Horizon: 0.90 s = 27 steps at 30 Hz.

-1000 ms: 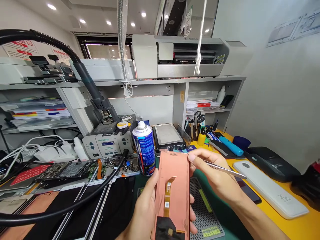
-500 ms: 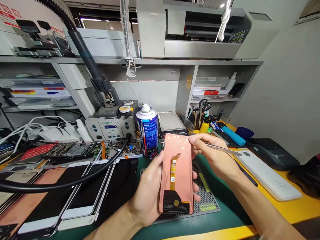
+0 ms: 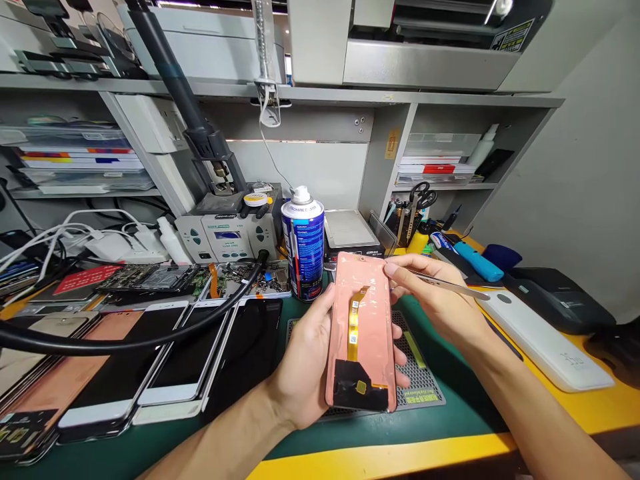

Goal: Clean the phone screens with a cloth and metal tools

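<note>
My left hand (image 3: 306,360) is wrapped round the sides of a phone screen (image 3: 374,333), its copper-coloured back facing me and tilted up. A yellow-brown flex cable (image 3: 353,330) runs up the middle of that back, and a black patch covers its lower end. At the upper right corner of the screen, my right hand (image 3: 433,287) is closed on metal tweezers (image 3: 457,288). Their rear end sticks out to the right past the hand. The tips are hidden behind my fingers, and whether they touch the screen I cannot tell.
Under my hands lies a grey perforated mat (image 3: 423,383) on a green work surface. Several phone screens (image 3: 175,360) lie at the left, crossed by a black hose (image 3: 150,345). A blue spray can (image 3: 303,247) stands behind the screen. At the right is a white power bank (image 3: 545,340).
The head view has tipped down and shifted, so the shelf sits higher. Both hands keep their holds, with the screen and tweezers at nearly the same places relative to each other.
</note>
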Motion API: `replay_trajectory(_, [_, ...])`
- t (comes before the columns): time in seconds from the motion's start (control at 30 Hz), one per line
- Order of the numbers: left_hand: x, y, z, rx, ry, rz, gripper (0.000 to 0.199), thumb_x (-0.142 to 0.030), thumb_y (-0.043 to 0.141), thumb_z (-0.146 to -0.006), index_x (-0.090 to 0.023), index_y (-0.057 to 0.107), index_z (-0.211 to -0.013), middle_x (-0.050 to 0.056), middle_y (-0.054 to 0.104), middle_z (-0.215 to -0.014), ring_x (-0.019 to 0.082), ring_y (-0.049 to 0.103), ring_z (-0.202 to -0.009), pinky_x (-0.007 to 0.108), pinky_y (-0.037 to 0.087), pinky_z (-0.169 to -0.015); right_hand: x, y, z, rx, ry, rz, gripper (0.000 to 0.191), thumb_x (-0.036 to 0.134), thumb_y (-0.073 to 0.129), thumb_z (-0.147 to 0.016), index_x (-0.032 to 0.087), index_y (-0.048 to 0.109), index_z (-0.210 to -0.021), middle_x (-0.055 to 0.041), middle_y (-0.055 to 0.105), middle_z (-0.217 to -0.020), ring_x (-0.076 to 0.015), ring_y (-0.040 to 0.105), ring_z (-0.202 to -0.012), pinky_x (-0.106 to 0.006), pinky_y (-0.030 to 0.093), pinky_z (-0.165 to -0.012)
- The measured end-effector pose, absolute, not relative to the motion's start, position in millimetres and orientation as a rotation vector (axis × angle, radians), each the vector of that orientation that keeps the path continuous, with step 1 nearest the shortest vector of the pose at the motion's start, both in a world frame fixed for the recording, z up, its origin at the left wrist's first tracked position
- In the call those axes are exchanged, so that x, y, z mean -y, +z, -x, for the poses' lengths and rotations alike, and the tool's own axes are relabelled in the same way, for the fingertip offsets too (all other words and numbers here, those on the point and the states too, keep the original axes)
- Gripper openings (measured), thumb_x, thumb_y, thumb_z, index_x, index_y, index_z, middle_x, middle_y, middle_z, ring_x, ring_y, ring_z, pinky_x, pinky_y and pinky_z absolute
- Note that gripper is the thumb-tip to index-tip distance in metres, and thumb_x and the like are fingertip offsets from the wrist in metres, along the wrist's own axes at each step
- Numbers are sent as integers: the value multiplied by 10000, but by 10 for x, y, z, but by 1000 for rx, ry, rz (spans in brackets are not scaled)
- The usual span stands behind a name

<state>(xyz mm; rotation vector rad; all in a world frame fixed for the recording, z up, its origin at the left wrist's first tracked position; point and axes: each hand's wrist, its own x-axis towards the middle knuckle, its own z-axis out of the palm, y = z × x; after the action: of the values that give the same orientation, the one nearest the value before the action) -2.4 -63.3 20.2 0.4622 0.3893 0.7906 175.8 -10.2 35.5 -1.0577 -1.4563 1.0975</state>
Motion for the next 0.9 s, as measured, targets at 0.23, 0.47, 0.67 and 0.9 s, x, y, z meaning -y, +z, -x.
replay_trajectory(0.23, [628,177,29,-366,789,-465,740,-613,195,-922,-82,598,-1244,142,682,-932,274,686,-716,401,496,-711,126,388,-1745,1476,1106,1122,220,368,743,-790,183,733,-908,-61,718,-840,-178,626,-684,-274,524,-588])
replay_trajectory(0.47, [615,174,41,-306,782,-421,757,-649,179,-912,-94,617,-1183,104,659,-859,240,664,-652,397,492,-694,123,370,-1752,1496,1107,1122,258,368,765,-762,191,732,-947,-50,703,-823,-186,614,-708,-273,512,-585])
replay_trajectory(0.67, [628,197,58,-271,768,-449,783,-635,136,-923,-70,573,-1242,175,698,-945,300,695,-772,464,472,-806,128,363,-1761,1525,1097,1123,238,365,748,-781,201,732,-953,-40,702,-832,-174,601,-694,-272,510,-601])
replay_trajectory(0.9, [622,178,47,-270,775,-449,781,-663,161,-906,-83,575,-1226,162,686,-934,300,689,-725,441,489,-710,131,344,-1783,1569,1173,1078,330,371,723,-809,190,684,-1082,-54,673,-808,-184,586,-632,-304,493,-548])
